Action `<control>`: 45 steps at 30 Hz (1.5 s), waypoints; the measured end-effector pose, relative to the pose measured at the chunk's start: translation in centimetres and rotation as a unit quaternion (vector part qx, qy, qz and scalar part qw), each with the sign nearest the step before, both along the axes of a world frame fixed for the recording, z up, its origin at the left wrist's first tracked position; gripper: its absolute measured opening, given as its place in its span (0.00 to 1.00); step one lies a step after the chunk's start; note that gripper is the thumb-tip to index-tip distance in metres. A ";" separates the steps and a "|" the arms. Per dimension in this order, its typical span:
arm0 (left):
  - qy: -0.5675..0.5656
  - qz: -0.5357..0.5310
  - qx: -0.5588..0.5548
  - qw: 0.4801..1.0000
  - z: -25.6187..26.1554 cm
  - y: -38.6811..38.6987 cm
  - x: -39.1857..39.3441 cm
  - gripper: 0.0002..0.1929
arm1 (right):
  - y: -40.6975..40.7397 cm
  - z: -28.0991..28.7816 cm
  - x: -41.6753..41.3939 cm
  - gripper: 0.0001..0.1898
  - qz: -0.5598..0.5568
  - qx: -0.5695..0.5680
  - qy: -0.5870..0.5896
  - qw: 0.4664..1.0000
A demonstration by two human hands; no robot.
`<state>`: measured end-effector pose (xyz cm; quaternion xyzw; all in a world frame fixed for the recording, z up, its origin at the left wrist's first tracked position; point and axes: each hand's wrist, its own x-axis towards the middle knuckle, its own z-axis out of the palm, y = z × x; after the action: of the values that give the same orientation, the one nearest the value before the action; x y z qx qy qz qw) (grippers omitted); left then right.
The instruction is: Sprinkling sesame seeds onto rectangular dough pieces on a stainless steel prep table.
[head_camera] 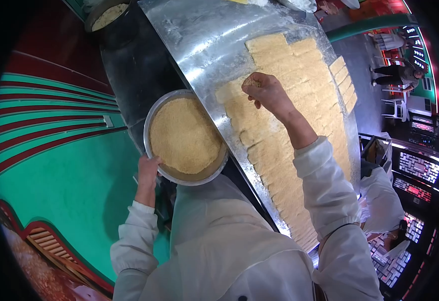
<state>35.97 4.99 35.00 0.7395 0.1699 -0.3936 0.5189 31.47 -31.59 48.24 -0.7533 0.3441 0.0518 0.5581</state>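
Observation:
My left hand grips the near left rim of a round metal basin, which holds a heap of pale tan sesame seeds or similar fine grains. The basin is beside the edge of a steel worktable. My right hand is raised above the table, its fingers curled around a small amount of the grains. Beneath it, rows of flat, overlapping dough pieces coated with the grains cover much of the table. A few separate pieces lie along the far edge.
A pot with pale contents is at the upper left. A metal bowl stands at the table's far end, near white flour. A green-painted wall is to my left. Across the room are people and white chairs.

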 end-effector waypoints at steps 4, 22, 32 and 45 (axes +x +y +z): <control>0.002 -0.015 -0.023 1.000 -0.1 0.1 0.4 0.16 | 0.4 -0.1 0.6 0.05 0.006 0.027 0.007 1.000; 0.014 -0.022 -0.031 0.999 -1.3 2.4 0.7 0.13 | -8.1 -2.1 -3.2 0.06 -0.101 -0.065 -0.021 0.993; 0.006 0.017 -0.046 0.999 0.5 4.8 -1.1 0.14 | -9.6 -2.7 -7.8 0.04 0.003 0.008 0.099 0.995; 0.001 0.053 -0.008 0.999 7.3 10.2 -3.6 0.29 | 6.8 -4.3 -10.7 0.09 0.185 -0.206 -0.110 0.955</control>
<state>32.38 15.15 42.26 0.7251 0.2064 -0.3679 0.5444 20.78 -24.80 43.98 -0.9032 0.1384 -0.0009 0.4063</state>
